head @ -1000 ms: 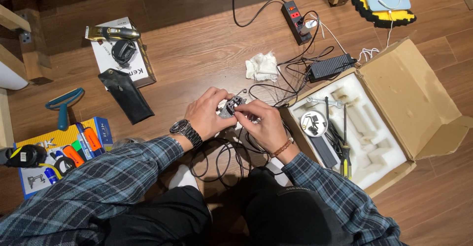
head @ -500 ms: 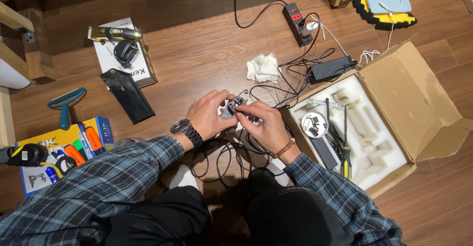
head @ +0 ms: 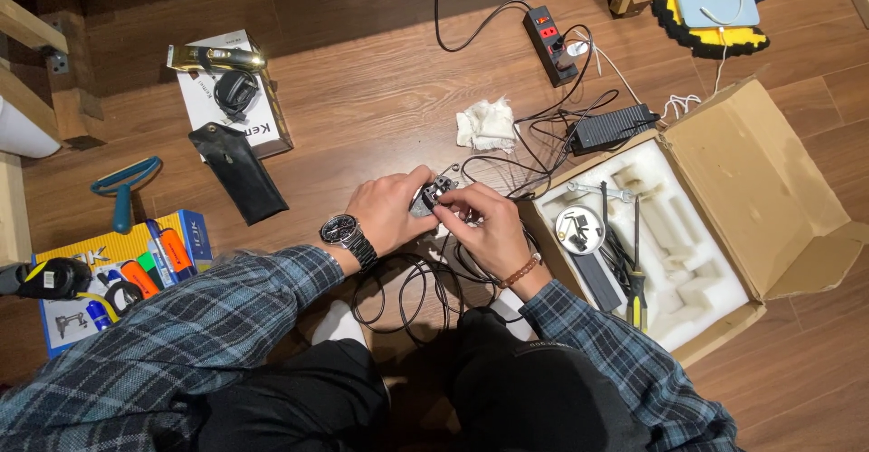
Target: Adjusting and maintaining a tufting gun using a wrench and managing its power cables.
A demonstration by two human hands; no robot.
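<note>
My left hand, with a wristwatch on its wrist, grips a small grey and black device above the wooden floor. My right hand, wearing a brown bead bracelet, pinches the same device from the right with its fingertips. Black cables loop on the floor just below both hands. Most of the device is hidden by my fingers.
An open cardboard box with white foam, a round tin, a wrench and screwdrivers lies to the right. A white cloth, power adapter and power strip lie ahead. A black pouch, hair clipper box, blue-handled tool and tool package lie left.
Both hands stay on the small device with only slight finger movement. Nothing else has shifted.
</note>
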